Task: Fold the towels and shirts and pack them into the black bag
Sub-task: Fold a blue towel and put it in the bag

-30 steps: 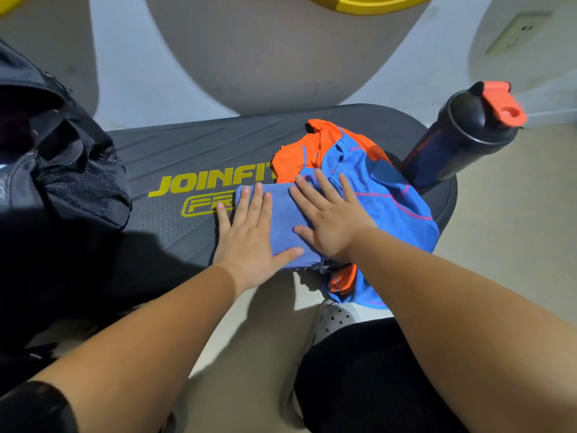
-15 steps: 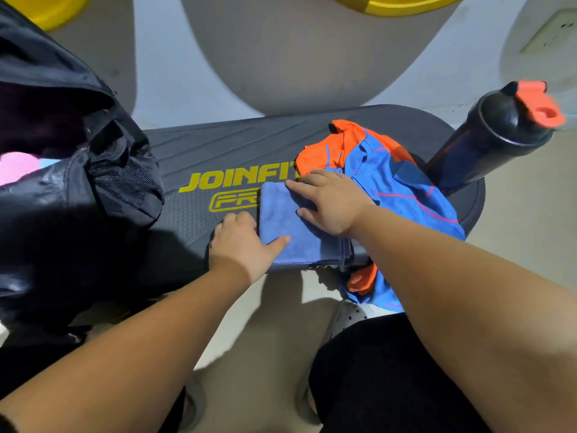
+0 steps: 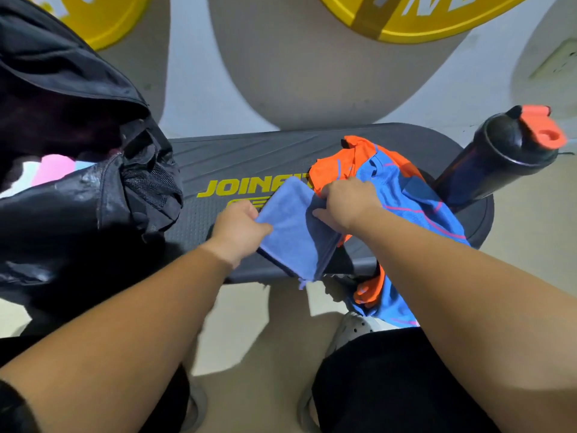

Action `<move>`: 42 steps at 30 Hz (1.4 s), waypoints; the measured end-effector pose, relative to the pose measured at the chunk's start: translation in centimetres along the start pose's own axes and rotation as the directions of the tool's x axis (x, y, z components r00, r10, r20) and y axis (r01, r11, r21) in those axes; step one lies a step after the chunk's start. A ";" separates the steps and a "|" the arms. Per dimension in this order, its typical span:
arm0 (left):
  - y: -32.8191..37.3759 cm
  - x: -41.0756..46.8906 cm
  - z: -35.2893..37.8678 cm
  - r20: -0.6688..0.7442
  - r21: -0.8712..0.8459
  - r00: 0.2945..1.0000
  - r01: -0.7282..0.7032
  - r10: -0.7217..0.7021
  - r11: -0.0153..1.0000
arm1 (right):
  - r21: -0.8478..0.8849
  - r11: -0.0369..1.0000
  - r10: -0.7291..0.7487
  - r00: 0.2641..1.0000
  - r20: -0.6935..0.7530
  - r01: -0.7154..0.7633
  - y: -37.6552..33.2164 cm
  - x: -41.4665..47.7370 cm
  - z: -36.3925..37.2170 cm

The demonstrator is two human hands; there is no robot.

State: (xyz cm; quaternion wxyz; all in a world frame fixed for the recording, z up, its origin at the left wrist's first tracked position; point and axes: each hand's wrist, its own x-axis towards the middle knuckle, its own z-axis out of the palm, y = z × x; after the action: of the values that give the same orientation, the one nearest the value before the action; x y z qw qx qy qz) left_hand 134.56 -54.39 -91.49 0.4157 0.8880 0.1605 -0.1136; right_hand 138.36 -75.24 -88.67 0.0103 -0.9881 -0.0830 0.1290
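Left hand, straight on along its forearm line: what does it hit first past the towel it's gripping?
Past the blue towel, the left hand would probably meet the orange-and-blue shirt first, narrowly missing the right hand; depth unclear.

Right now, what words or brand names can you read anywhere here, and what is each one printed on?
"JOINF": yellow letters on the dark step board; the rest is hidden behind the blue towel.
Second yellow line below it: mostly covered by the left hand and the towel, unreadable.
White letters on the yellow plates: cut off at the top edge, unreadable.
Bottle, bag, shirt: no readable text.
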 end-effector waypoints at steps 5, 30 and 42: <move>-0.7 4.5 -3.4 0.031 0.007 0.999 -0.042 0.041 0.999 | 0.456 0.870 -0.030 0.903 0.429 -0.188 -2.8 -1.1 -0.9; -0.8 4.3 -4.8 0.181 0.614 0.813 -0.532 0.553 0.582 | 0.115 0.937 -0.280 0.905 -0.319 0.330 -4.0 2.7 2.1; -3.7 0.9 -5.4 0.346 0.451 0.713 -0.696 0.610 0.558 | 0.278 0.874 -0.336 0.909 -0.248 0.399 -5.0 -2.5 2.3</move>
State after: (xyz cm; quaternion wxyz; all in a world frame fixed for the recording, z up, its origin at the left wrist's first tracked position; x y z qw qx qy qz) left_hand 134.35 -47.79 -91.05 0.1639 0.9518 -0.2526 -0.0583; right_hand 134.57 -70.74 -90.04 0.2042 -0.9466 -0.2463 0.0406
